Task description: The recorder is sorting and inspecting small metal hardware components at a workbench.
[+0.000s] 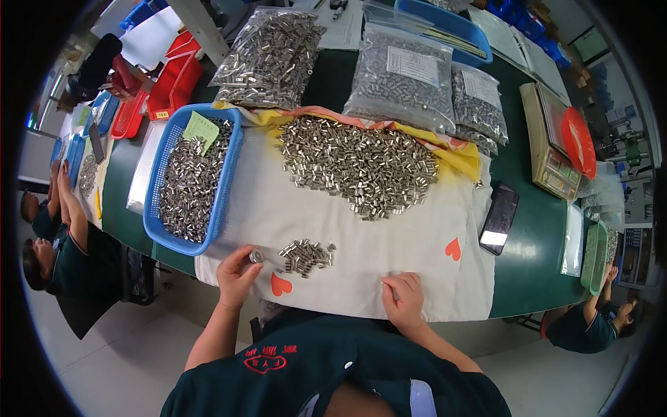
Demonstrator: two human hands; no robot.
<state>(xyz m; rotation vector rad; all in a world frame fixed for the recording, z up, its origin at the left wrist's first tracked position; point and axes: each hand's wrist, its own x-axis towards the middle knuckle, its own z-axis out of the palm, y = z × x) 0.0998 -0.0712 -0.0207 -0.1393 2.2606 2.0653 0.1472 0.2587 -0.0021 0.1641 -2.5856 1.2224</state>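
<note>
My left hand (236, 278) pinches a short, round metal piece with a ringed end (256, 256), just above the near edge of the white cloth (250, 201). Right beside it lies a small pile of short metal cylinders (304, 257), with a few loose ones at its edge. My right hand (404, 297) rests on the cloth's near edge, right of that pile, its fingers curled in; whatever they may hold is hidden. Farther back spreads a large heap of the same kind of small metal cylinders (361, 167).
A blue basket (150, 208) of metal pieces stands at the left. Full clear bags (403, 76) line the back. At the right are a phone (499, 219) and a scale (549, 139) with a red dish (578, 142). Co-workers (76, 257) sit on both sides.
</note>
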